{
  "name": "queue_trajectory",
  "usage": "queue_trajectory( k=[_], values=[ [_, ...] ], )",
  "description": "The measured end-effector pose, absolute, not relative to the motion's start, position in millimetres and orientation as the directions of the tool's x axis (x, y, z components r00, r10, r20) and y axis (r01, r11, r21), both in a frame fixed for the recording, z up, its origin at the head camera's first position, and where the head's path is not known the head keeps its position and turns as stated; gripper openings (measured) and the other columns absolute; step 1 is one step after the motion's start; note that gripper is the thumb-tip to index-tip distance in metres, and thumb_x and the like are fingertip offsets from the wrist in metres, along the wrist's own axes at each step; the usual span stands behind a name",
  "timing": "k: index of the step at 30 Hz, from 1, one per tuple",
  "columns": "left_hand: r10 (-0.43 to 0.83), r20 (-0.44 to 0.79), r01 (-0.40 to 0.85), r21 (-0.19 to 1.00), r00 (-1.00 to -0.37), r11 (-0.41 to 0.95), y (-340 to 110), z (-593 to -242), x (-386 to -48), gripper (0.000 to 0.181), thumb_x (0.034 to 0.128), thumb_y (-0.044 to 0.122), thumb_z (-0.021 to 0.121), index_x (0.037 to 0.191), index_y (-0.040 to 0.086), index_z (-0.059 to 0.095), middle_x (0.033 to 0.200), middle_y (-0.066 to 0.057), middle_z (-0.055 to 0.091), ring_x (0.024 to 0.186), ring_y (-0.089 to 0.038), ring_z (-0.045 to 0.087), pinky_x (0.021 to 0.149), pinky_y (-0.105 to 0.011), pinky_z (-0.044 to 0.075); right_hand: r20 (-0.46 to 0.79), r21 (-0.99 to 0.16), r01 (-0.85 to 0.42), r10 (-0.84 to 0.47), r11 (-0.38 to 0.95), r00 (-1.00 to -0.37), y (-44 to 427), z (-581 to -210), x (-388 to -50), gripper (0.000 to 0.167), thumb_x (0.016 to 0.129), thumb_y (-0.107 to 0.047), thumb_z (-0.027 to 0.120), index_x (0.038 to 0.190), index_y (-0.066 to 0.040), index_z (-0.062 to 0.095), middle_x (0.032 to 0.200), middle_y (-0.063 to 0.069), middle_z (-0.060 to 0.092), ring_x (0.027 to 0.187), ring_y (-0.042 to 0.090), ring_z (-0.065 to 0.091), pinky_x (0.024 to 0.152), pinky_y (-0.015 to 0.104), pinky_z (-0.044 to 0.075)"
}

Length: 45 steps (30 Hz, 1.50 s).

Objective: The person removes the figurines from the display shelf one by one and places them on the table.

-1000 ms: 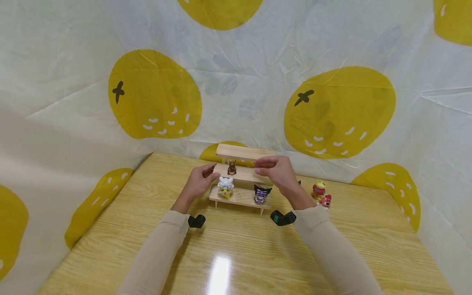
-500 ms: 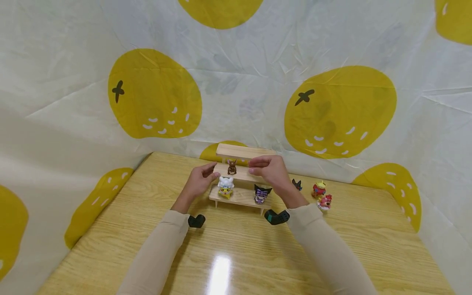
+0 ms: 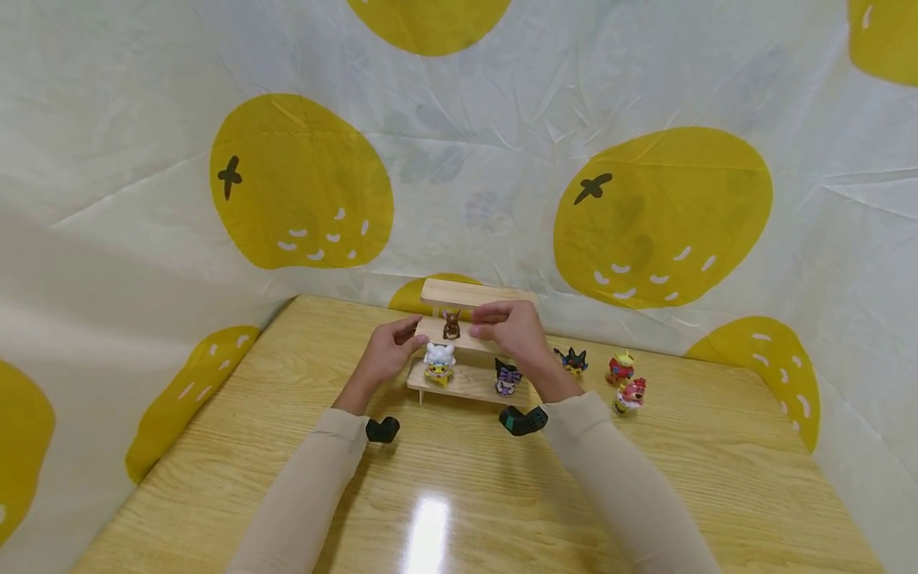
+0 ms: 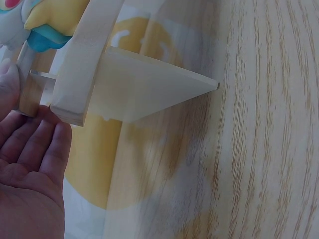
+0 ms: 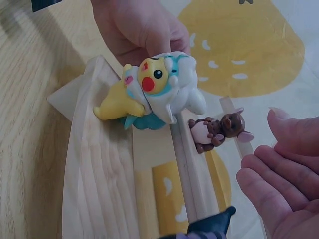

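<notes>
Over a table [image 3: 495, 502], brings released right hand [image 3: 505, 327] nearer, seemingly within reach of mouse toy [image 3: 451, 325]; grasps shelf [image 3: 468, 342] with left hand [image 3: 388, 351].

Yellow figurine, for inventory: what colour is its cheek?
Red; the yellow figurine shows best in the right wrist view.

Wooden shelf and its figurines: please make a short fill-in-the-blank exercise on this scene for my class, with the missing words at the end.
1. Of the top, middle and bottom tiers of the wooden shelf, the brown figurine is on the ____ one.
2. The white-hooded figurine is on the ____ one.
3. The black-hooded figurine on the shelf wears a ____ bow.
4. The hand at the shelf's left end is the person's ____ hand.

Missing words: middle; bottom; purple; left.
</notes>
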<state>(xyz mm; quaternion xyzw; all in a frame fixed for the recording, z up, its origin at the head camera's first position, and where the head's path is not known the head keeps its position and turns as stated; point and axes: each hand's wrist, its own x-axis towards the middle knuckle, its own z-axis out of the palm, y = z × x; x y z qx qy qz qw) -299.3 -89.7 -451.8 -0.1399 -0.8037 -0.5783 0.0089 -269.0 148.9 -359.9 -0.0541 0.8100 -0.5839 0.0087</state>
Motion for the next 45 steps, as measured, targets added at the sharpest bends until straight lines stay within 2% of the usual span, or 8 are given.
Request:
queue_trajectory(
  k=[7,14,21,27,38,45],
  values=[
    [0.216,0.175,0.234,0.927,-0.961,0.292,-89,-453,-300,0.054,0.1054,0.019,0.063,0.155,0.003,0.049,0.156,-0.020,0.053,0.141,-0.035,0.056,0.112,-0.048,0.053,0.044,-0.940,-0.075,-0.100,0.332,-0.994,142,-360,-271,0.034,0.091,-0.003,0.079,0.124,0.001,0.074,0.124,0.020,0.076,0.115,0.031,0.074,0.093,0.035,0.062],
    [0.214,0.192,0.251,0.921,-0.958,0.296,-88,-451,-299,0.054,0.1054,0.016,0.063,0.154,-0.001,0.048,0.153,-0.023,0.056,0.138,-0.037,0.059,0.111,-0.048,0.053,0.050,-0.954,-0.081,-0.113,0.290,-0.992,135,-362,-274,0.045,0.091,-0.001,0.079,0.134,0.001,0.068,0.131,0.020,0.073,0.123,0.034,0.070,0.103,0.043,0.060],
    [0.213,0.170,0.227,0.933,-0.962,0.279,-89,-451,-301,0.054,0.1050,0.016,0.064,0.154,0.000,0.049,0.153,-0.022,0.055,0.139,-0.036,0.058,0.110,-0.046,0.054,0.058,-0.931,-0.072,-0.051,0.357,-0.997,127,-363,-276,0.042,0.090,-0.003,0.081,0.131,-0.004,0.071,0.127,0.016,0.075,0.121,0.032,0.072,0.101,0.045,0.061],
    [0.213,0.184,0.243,0.924,-0.960,0.296,-89,-450,-301,0.054,0.1047,0.018,0.065,0.153,0.001,0.050,0.152,-0.023,0.056,0.139,-0.037,0.059,0.111,-0.048,0.053,0.052,-0.914,-0.073,-0.065,0.400,-0.997,124,-364,-282,0.043,0.090,-0.006,0.081,0.132,-0.006,0.072,0.127,0.015,0.075,0.121,0.031,0.071,0.102,0.047,0.060],
    [0.209,0.180,0.239,0.922,-0.961,0.306,-90,-450,-301,0.053,0.1041,0.018,0.066,0.153,0.001,0.051,0.152,-0.022,0.057,0.138,-0.035,0.059,0.112,-0.047,0.052,0.126,-0.836,-0.147,-0.077,0.528,-0.989,120,-368,-283,0.024,0.089,-0.012,0.084,0.111,-0.003,0.079,0.109,0.014,0.080,0.104,0.029,0.075,0.088,0.042,0.062],
    [0.206,0.163,0.220,0.931,-0.965,0.292,-90,-451,-303,0.053,0.1050,0.019,0.065,0.154,0.003,0.051,0.153,-0.021,0.056,0.141,-0.036,0.057,0.114,-0.048,0.051,0.177,-0.795,-0.222,-0.134,0.565,-0.975,114,-367,-281,0.023,0.089,-0.013,0.084,0.110,-0.005,0.079,0.101,0.012,0.081,0.091,0.025,0.076,0.073,0.035,0.061]
  ],
)
